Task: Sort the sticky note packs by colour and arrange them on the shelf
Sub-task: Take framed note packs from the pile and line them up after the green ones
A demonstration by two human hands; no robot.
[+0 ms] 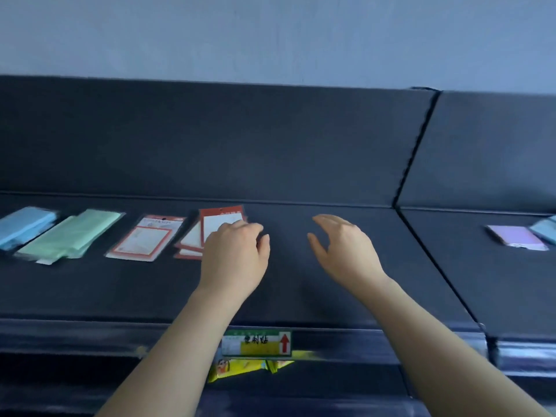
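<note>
Left hand (234,251) lies with bent fingers on the fanned stack of red-framed packs (221,218); whether it pinches the top pack or only presses on it, I cannot tell. Right hand (343,248) hovers spread and holds nothing, apart from the left, over the bare shelf (301,284). Leftward along the shelf lie 1 single red-framed pack (146,237), then the green packs (72,236), then a blue pack (24,225). On the next shelf section, well apart to the right, a purple pack (514,237) lies against a second blue pack (546,230).

The red stack sits askew, its lower packs poking out at different angles, and the sleeves look glossy. A sideways push from the left hand would likely fan them further or shove them into the single pack beside them, rather than squaring them up. Lifting the top pack alone may drag the one beneath it along. The 2 blue packs lie at opposite ends, so that colour could easily end up split
</note>
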